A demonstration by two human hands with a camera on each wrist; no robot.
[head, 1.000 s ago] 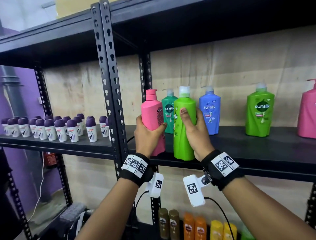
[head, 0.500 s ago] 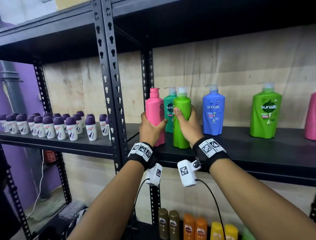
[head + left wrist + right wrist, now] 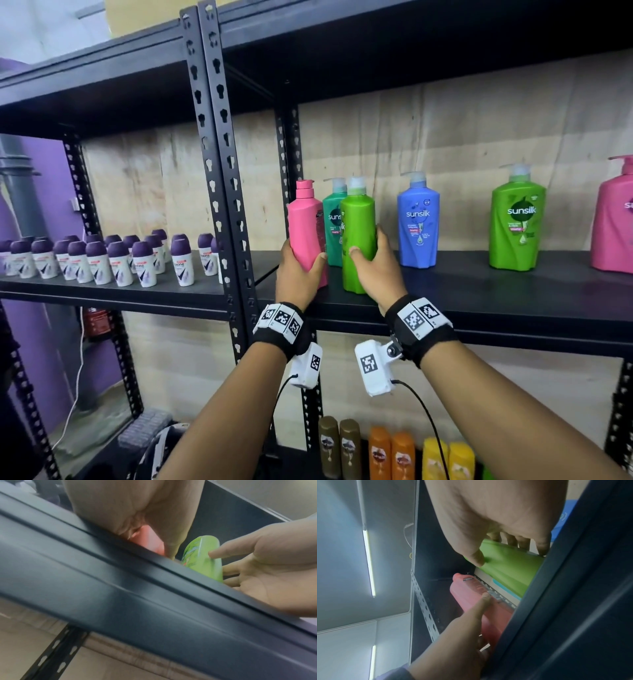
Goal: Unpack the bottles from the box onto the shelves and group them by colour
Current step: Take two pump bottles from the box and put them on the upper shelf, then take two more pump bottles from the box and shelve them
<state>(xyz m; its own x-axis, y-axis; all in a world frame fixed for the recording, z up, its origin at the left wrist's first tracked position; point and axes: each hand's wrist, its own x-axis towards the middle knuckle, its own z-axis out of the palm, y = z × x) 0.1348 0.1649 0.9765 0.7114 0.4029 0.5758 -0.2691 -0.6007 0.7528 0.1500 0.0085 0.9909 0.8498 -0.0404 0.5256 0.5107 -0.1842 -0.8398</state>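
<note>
My left hand (image 3: 298, 270) grips a pink pump bottle (image 3: 306, 224) near its base, standing upright on the black shelf (image 3: 479, 294) at its left end. My right hand (image 3: 371, 265) holds a light green bottle (image 3: 358, 222) just to the right, thumb on its front and fingers round its right side. In the left wrist view the pink bottle (image 3: 150, 540) and green bottle (image 3: 202, 555) show above the shelf edge (image 3: 137, 588). The right wrist view shows the green bottle (image 3: 510, 563) under my fingers and the pink bottle (image 3: 479, 601).
Behind stand a teal bottle (image 3: 334, 226), a blue bottle (image 3: 418, 222), another green bottle (image 3: 517, 222) and a pink one (image 3: 615, 222) at far right. Several purple-capped roll-ons (image 3: 102, 260) fill the left shelf. Brown, orange and yellow bottles (image 3: 390, 455) stand below.
Both bottles have moved forward and down from the shelf's front edge onto the shelf. My hands have slid lower on them.
</note>
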